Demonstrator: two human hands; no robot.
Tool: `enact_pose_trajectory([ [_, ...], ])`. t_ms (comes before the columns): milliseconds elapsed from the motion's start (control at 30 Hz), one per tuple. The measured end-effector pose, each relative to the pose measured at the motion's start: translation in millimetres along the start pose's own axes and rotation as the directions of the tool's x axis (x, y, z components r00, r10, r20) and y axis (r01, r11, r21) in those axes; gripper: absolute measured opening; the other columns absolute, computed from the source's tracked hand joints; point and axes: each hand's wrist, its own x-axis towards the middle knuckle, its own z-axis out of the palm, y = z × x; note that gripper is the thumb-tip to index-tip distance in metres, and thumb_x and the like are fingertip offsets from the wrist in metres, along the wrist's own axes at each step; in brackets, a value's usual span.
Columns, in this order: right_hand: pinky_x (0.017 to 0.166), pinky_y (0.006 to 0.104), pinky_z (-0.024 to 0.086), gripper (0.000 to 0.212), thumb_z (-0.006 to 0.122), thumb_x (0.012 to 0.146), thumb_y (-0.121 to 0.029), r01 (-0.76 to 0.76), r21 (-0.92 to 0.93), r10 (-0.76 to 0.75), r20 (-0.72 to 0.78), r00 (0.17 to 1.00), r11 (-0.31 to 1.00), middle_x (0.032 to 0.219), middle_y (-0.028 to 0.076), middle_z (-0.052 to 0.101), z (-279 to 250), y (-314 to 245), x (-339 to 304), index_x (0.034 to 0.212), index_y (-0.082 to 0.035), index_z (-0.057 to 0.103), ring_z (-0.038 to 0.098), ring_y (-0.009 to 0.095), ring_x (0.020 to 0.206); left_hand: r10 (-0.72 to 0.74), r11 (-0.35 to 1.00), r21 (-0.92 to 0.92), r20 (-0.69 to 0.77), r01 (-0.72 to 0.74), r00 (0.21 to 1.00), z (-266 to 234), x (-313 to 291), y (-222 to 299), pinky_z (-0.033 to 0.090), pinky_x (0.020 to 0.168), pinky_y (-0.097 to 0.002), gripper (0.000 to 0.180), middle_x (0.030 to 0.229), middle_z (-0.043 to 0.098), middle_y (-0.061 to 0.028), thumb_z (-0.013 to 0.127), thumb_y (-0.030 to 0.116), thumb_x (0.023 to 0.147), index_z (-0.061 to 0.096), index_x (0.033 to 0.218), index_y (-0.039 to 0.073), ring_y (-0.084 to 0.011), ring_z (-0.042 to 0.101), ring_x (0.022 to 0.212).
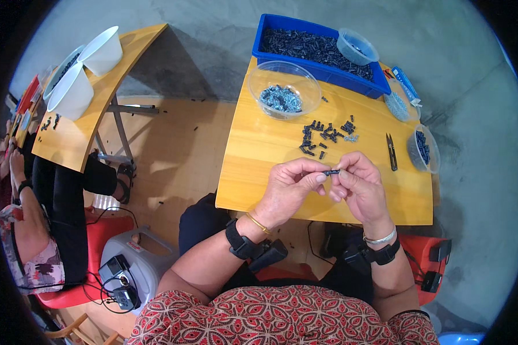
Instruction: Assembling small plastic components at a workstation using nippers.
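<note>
Over the front part of the yellow table [253,172], my left hand [288,187] and my right hand [358,187] meet, both pinching one small black plastic part [330,172] between thumb and fingertips. Just beyond them lie several loose black parts [308,138], with a few small clear pieces [351,138] beside them. A clear round bowl [285,86] behind these holds shiny pale-blue pieces. At the back, a blue tray [322,68] is filled with black parts, and a smaller clear bowl [357,47] sits in its right end.
Thread snips [392,152] lie right of my hands. A clear tub of dark parts [425,150], a tub of pale-blue pieces [400,107] and a small box [407,86] line the right edge. Leftward, another person [46,253] sits by a table with white bowls [72,92].
</note>
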Motion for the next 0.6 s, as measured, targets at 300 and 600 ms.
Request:
enact_pose_trajectory([
  [300,0.052,0.0221,0.041,0.008,0.053,0.083,-0.001,0.025,-0.155,-0.011,0.091,0.996,0.988,0.07,0.004,0.051,-8.0,-0.5,-0.2,0.09,-0.002,0.049,0.047,0.009,0.057,-0.03,0.999,0.037,-0.001,0.03,1.0,-0.4,-1.2,2.5,0.048,0.061,-0.0233,0.011,0.079,0.062,-0.0069,0.058,0.003,0.082,0.062,0.091,-0.002,-0.0118,0.057,0.064],
  [600,0.057,0.0213,0.04,0.005,0.056,0.079,0.003,0.221,-0.631,-0.059,0.267,0.962,0.744,0.07,0.002,0.054,-11.9,-15.3,-5.7,0.078,-0.002,0.055,0.05,0.009,0.062,-0.262,0.962,-0.026,0.169,0.27,0.95,-7.8,-1.6,9.5,0.046,0.05,-0.0226,0.009,0.065,0.057,-0.0042,0.058,0.005,0.082,0.062,0.083,-0.003,-0.0099,0.054,0.054],
])
